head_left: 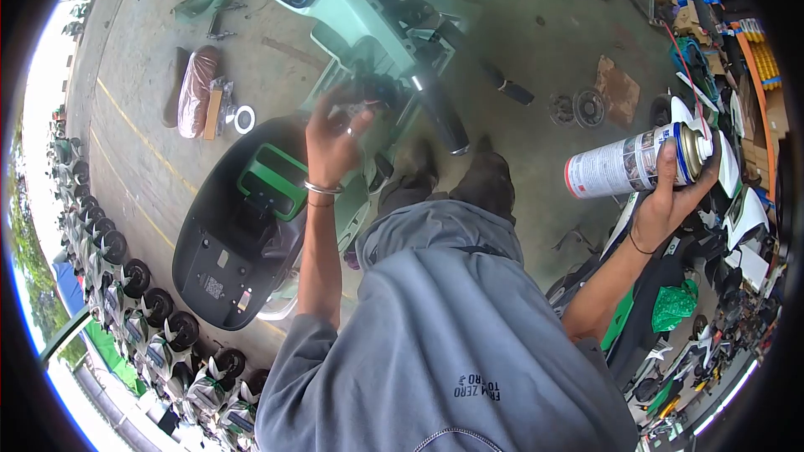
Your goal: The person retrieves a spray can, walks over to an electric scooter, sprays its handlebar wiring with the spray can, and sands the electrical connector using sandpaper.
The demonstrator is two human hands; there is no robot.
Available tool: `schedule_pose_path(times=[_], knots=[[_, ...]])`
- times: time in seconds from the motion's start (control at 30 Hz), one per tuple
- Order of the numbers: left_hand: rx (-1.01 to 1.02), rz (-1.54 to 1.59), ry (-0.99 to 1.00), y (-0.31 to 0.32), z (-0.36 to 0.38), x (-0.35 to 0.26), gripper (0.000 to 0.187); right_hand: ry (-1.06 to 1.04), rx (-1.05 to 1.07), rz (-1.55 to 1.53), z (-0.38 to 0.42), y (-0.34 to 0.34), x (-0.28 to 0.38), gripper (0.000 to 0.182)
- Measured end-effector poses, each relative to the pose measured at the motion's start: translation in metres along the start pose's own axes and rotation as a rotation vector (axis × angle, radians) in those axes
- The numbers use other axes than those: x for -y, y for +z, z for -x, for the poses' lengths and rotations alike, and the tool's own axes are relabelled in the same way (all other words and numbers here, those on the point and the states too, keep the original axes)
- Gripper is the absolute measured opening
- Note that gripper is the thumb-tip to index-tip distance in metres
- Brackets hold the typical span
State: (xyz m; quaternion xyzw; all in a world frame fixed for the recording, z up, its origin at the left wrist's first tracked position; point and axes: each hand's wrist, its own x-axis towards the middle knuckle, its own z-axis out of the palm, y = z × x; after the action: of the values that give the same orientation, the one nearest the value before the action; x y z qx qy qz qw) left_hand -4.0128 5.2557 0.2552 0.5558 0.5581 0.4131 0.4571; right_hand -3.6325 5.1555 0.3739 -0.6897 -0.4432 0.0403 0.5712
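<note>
My right hand [666,201] is wrapped round a spray can [615,166], which lies nearly sideways; a thin red straw [688,67] rises from its white nozzle. My left hand [337,136], with a metal bangle at the wrist, is at the mint-green scooter [368,12]. Its fingers are curled by a dark part of the handlebar area, and what they grip is hard to make out. The scooter's black handlebar grip [440,113] points toward my legs. Below my left hand is a black under-seat bucket [209,259] with a green-rimmed opening.
On the floor at the left are a wrapped brown seat [198,92], a cardboard strip [213,113] and a white ring [244,120]. Rows of scooters [167,310] line the left edge. Scooter parts and shelves [754,75] crowd the right. Cardboard [617,81] lies ahead.
</note>
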Motion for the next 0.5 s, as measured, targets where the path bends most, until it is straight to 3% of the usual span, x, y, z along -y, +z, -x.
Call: schedule_pose_path(times=[0.13,0.2,0.27,0.4,0.5], knots=[[-0.073,-0.067,-0.342,0.025,0.033,0.071,0.045,0.112,-0.034,0.184,-0.003,-0.027,-0.057,0.082],[-0.05,0.035,-0.714,0.043,0.052,0.084,0.04,0.214,-0.041,0.284,0.001,-0.032,-0.09,0.087],[-0.067,0.297,-0.924,0.06,0.072,0.095,0.038,0.359,0.007,0.429,0.006,-0.036,-0.13,0.093],[-0.082,0.373,-1.101,0.107,0.092,0.096,0.042,0.555,0.062,0.489,0.038,-0.026,-0.255,0.095],[-0.019,0.225,-1.125,0.144,0.089,0.094,0.049,0.735,0.128,0.499,0.094,-0.001,-0.395,0.098]])
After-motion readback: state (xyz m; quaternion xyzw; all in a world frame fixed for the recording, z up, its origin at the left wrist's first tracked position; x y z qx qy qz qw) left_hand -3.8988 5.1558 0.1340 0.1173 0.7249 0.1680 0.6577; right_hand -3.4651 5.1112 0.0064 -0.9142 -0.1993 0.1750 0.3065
